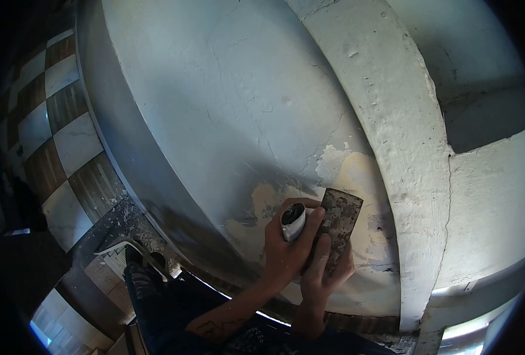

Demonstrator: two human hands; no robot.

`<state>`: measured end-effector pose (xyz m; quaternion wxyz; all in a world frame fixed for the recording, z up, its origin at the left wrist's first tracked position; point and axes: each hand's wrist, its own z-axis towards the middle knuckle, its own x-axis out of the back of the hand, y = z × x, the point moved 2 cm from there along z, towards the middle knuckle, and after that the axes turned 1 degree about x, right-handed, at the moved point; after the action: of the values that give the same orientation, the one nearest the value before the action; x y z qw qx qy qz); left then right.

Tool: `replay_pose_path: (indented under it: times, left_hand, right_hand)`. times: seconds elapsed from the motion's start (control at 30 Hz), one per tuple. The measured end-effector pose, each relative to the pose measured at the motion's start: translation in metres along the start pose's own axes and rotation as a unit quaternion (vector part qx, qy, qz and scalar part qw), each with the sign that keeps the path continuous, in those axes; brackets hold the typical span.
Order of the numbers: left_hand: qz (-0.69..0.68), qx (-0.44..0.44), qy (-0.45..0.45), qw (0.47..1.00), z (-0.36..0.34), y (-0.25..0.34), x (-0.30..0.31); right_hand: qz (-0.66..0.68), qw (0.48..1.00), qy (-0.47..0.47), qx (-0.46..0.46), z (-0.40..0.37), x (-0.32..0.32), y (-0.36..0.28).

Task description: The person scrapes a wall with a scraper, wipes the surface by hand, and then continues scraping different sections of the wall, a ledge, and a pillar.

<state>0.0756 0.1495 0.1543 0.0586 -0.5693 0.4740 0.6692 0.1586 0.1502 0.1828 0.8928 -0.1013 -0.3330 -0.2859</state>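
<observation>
My left hand (283, 251) is closed around a short roll (292, 222), white outside and dark inside, perhaps rolled sandpaper. Its thumb reaches across to the edge of a worn rectangular block (342, 216). My right hand (324, 278) grips the lower part of that block, with the thumb along its side. The block's face is speckled brown and grey, and it tilts upward. Both hands are close together in front of a pale wall (239, 100). Behind them the wall has a rough patch (360, 171) of yellowish and white flaked paint. Some fingers are hidden behind the roll and block.
Cracks run across the wall above my hands. A raised white band (387, 118) borders it on the right, beside a recess (481, 118). At left lies a checkered tile floor (73, 142) with pale debris (150, 236) near my foot. A pale curved frame (147, 254) stands there.
</observation>
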Motion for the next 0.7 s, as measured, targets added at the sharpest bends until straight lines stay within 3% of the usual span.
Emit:
replay_pose_path:
  times: [0.1,0.2,0.27,0.4,0.57,0.7]
  left_hand:
    - [-0.009,0.051,0.011,0.999,-0.004,0.003,-0.001]
    - [-0.021,0.081,0.025,0.996,-0.004,0.006,-0.002]
    - [-0.015,0.08,0.02,0.996,-0.003,0.007,-0.001]
    - [-0.002,0.056,0.013,0.998,0.001,0.012,-0.002]
    - [-0.007,0.013,0.012,1.0,0.008,0.022,-0.005]
    - [0.003,-0.008,0.012,1.0,0.009,0.029,-0.004]
  right_hand:
    - [-0.058,0.997,-0.046,-0.02,-0.002,0.002,-0.002]
    - [0.019,0.996,-0.01,-0.092,-0.005,0.001,-0.004]
    - [-0.254,0.964,-0.036,0.07,-0.011,-0.001,-0.009]
    - [-0.253,0.964,-0.032,0.075,-0.013,-0.005,-0.008]
    - [-0.353,0.93,-0.023,0.099,0.005,-0.006,-0.022]
    - [-0.339,0.936,-0.007,0.089,0.008,-0.005,-0.029]
